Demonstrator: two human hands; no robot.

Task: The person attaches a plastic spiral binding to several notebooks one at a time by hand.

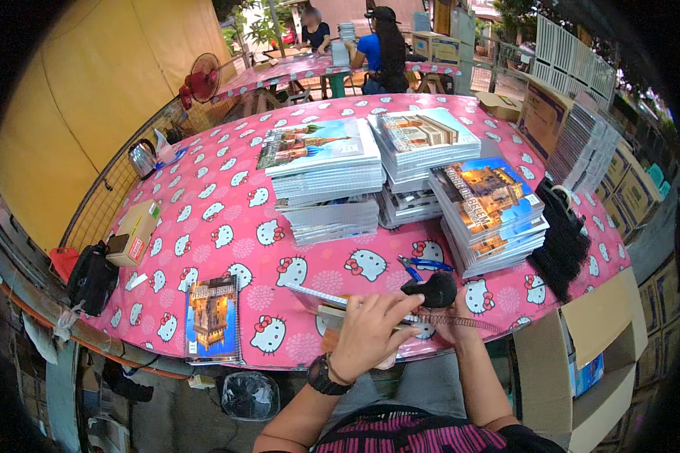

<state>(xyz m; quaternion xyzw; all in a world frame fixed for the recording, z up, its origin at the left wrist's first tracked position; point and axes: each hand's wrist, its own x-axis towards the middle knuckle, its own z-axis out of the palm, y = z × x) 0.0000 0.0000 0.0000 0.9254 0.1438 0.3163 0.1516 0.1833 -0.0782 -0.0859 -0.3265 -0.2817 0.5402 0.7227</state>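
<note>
Near the table's front edge, my left hand point(370, 326) is closed on a notebook point(316, 295) seen almost edge-on, its pages facing away. A thin dark spiral binding coil point(468, 323) stretches from beside those fingers to the right, across my right wrist. My right hand point(452, 323) is closed at a black rounded tool point(436, 290), which hides most of its fingers. Just beyond lie blue-handled pliers point(428, 265). One spiral-bound notebook point(212, 317) with a tower on its cover rests flat to the left.
Tall notebook stacks point(329, 185) fill the table's middle, another stack point(491, 211) the right. Black coils point(557, 249) are heaped beside it. An open carton point(582, 370) stands at the lower right. A kettle point(142, 158) and black bag point(92, 279) line the left edge. Two people sit beyond.
</note>
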